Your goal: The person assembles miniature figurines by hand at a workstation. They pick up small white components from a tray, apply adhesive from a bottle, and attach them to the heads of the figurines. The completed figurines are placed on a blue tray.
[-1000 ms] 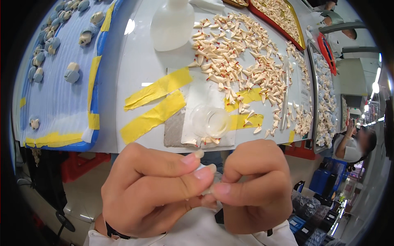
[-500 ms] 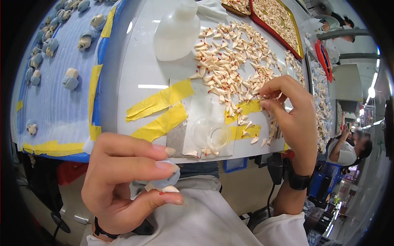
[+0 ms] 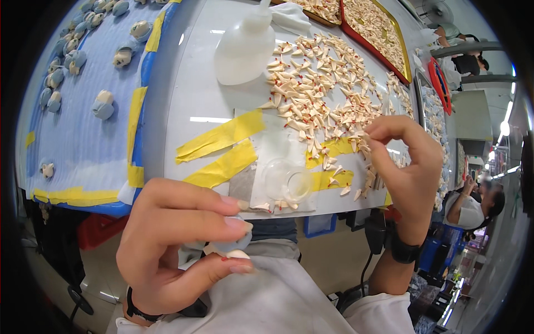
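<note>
My left hand is closed round a small blue-and-cream figurine piece, held between fingers and thumb above my lap. A cream bit with a red spot shows beside the thumb; the fingers cover much of the rest. At the near right edge of a spread of small pointed cream pieces with red tips, my right hand has thumb and index finger brought together. Whatever sits in that pinch is too small or hidden to tell. Between the hands, a clear round cup stands on the table.
Several blue-and-cream figurine pieces lie on a blue cloth-covered tray at left. A translucent bottle stands at the back. Yellow tape strips cross the white table. Red-and-gold trays of cream pieces sit at far right. People are in the background.
My right hand has shifted slightly right and nearer me, its fingertips still together. My left hand has moved a little to the right with the figurine piece.
</note>
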Tool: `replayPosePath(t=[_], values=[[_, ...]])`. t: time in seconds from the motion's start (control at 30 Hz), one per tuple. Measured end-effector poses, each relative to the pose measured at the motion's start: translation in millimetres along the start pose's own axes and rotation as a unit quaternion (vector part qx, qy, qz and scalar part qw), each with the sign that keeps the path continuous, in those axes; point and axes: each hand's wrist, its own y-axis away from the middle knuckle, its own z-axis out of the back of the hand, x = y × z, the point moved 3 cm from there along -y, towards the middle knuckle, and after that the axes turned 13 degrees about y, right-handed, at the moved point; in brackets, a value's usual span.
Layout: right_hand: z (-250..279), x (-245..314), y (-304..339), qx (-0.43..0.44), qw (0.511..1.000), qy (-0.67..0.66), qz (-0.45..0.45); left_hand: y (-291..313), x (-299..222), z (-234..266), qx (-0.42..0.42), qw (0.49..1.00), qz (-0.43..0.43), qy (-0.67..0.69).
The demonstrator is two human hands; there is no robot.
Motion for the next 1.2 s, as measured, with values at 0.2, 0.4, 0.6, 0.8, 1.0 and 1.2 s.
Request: replayPosePath(t=[0.2, 0.4, 0.6, 0.8, 1.0, 1.2], values=[[6.8, 2.7, 20.8, -0.058, 0.983, -0.172, -0.022, 5.8, 7.5, -1.9, -0.033, 0.996, 0.036, 0.073], [-1.0, 18.4, 34.2, -0.010, 0.924, -0.374, -0.073, 5.1, 8.0, -14.2, -0.131, 0.956, 0.094, 0.247], [-12.1, 37.1, 28.4, 0.000, 0.947, -0.321, -0.023, 4.0, 9.4, -11.3, -0.078, 0.968, 0.106, 0.212], [-15.2, 50.7, 21.0, -0.052, 0.963, -0.264, 0.005, 9.3, 8.8, -8.2, -0.079, 0.968, 0.078, 0.225], [-15.8, 65.0, 20.7, -0.064, 0.993, -0.050, 0.091, 2.0, 9.7, 0.1, 0.040, 0.992, -0.058, 0.104], [-16.0, 69.7, 21.7, -0.086, 0.988, -0.003, 0.127, 1.1, 19.1, -6.3, 0.005, 0.971, -0.017, 0.239]])
